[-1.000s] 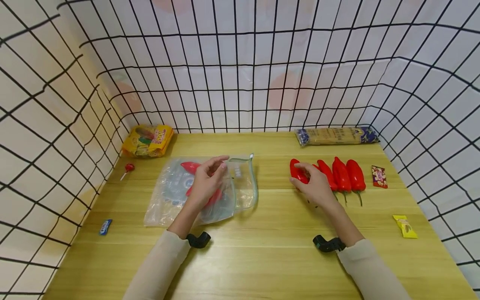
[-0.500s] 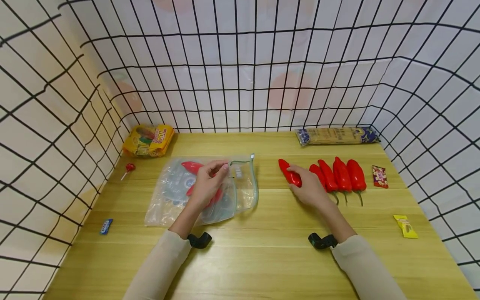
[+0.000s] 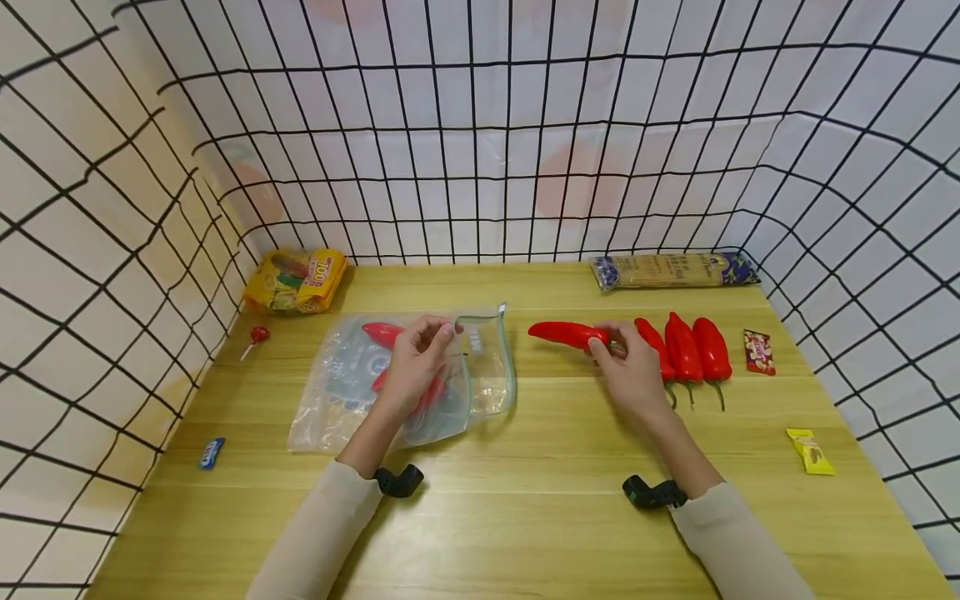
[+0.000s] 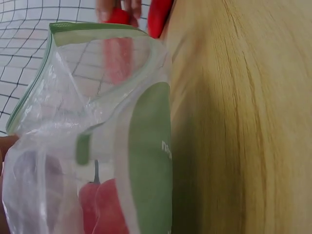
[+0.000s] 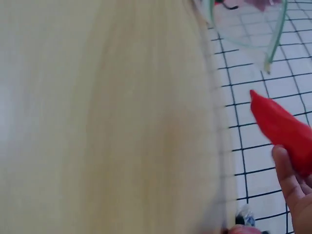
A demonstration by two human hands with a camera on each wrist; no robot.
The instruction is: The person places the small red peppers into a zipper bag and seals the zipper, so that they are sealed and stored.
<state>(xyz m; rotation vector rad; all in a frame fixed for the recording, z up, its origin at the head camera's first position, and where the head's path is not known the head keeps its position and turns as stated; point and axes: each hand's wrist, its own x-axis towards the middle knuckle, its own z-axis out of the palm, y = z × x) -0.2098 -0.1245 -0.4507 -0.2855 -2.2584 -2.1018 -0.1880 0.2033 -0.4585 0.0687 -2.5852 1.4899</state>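
A right hand [image 3: 633,371] pinches a red pepper [image 3: 566,334] just right of the zip bag [image 3: 420,379], whose open rim the left hand [image 3: 416,367] pinches.

A yellow snack bag [image 3: 297,281] is seen at the back left corner of the wooden table [image 3: 525,517], a red lollipop [image 3: 256,337] just in front of it. A long noodle packet [image 3: 673,272] is laid along the back wire mesh [image 3: 480,125]. A blue candy [image 3: 211,453] is spotted front left, a yellow sachet [image 3: 810,452] far right.
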